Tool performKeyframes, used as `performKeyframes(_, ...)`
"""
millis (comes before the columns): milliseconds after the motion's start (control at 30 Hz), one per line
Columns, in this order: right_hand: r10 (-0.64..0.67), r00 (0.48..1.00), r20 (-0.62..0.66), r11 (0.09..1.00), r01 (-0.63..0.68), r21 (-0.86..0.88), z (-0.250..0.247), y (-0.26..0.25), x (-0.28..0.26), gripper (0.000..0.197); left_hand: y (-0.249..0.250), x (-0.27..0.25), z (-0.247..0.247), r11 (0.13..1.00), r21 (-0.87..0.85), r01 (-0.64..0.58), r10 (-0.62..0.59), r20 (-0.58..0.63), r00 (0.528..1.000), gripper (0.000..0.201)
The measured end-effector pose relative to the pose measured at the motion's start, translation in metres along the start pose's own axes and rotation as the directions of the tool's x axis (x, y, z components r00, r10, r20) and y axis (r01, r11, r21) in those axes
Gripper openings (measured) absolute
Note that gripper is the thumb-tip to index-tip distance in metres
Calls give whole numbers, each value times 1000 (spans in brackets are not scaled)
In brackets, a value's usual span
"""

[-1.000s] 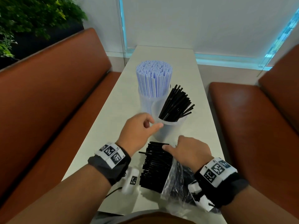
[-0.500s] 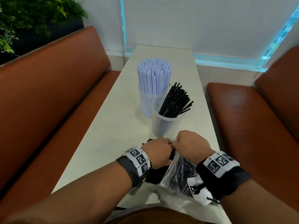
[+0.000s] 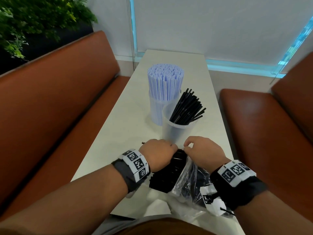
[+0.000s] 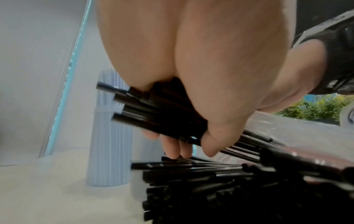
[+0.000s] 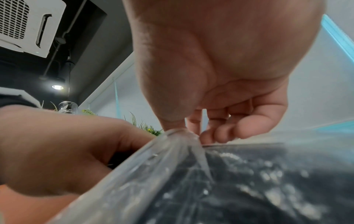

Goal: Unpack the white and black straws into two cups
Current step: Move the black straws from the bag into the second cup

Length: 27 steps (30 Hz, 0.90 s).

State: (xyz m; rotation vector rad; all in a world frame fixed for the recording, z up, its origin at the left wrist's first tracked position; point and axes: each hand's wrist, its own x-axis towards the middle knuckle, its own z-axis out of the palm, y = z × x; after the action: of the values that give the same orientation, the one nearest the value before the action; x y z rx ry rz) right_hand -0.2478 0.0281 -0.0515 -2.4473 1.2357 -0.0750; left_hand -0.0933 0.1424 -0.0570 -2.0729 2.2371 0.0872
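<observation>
Now the left hand (image 4: 191,78), off the cup (image 3: 177,133) it touched a second ago, is curled round a bunch of thin, stiff black straws (image 4: 159,118) pulled from the loose pile (image 4: 210,194) beneath it. Just beside it, the right hand (image 5: 220,75) pinches the crinkly clear bag (image 5: 172,174) between thumb and fingers. Beyond both hands, black straws lean in the translucent cup, white straws (image 3: 165,82) packed upright behind.
</observation>
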Motion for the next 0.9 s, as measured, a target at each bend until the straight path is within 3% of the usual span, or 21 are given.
performKeyframes(267,-6,1000,-12,998,6,63,4,8,9,15,-45,-28,16,998,-5,68,-68,-45,997,28)
performKeyframes(500,33,999,7,994,-33,102,8,9,8,19,-87,-70,35,956,-191,221,-237,-67,969,16)
performKeyframes(567,28,1000,10,994,-29,107,8,6,6,26,-91,-77,37,924,-260,281,-311,-78,947,14)
performKeyframes(633,17,994,-105,977,6,212,4,0,2,45,-87,-78,36,895,-327,305,-355,-107,929,14)
performKeyframes(667,32,979,-201,938,40,344,1,-6,-1,52,-83,-77,34,888,-348,301,-363,-127,923,14)
performKeyframes(733,101,939,-328,736,152,660,-6,-21,-5,57,-70,-69,29,886,-377,271,-353,-168,920,17)
performKeyframes(800,89,945,-316,569,212,794,-8,-33,-5,48,-55,-57,23,892,-391,225,-324,-208,923,20)
performKeyframes(900,69,937,-344,586,241,774,-12,-39,-6,30,-38,-43,14,902,-381,205,-315,-253,915,22)
